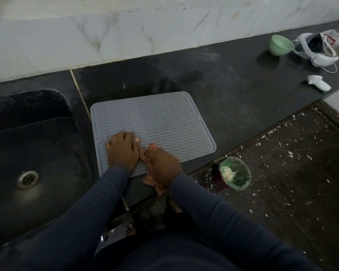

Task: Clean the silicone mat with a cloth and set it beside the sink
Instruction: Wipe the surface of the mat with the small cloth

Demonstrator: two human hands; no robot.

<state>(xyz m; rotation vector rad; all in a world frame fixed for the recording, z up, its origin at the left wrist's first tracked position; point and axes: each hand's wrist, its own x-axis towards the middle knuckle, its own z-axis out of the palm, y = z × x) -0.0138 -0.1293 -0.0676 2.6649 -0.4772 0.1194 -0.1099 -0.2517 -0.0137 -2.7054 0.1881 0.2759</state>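
Observation:
A grey silicone mat (160,122) with a wavy ribbed surface lies flat on the black counter (233,90), just right of the dark sink (27,153). My left hand (122,150) rests flat on the mat's near left part, fingers spread. My right hand (162,167) sits at the mat's near edge and grips a red-and-white striped cloth (155,182). Part of the cloth pokes out past the fingers onto the mat, and the rest hangs over the counter's front edge.
A green bowl (280,45), a white headset (315,49) with a cable, and a white controller (318,85) lie at the counter's far right. On the speckled floor stands a small green bin (235,173) lined with plastic. A tiled wall backs the counter.

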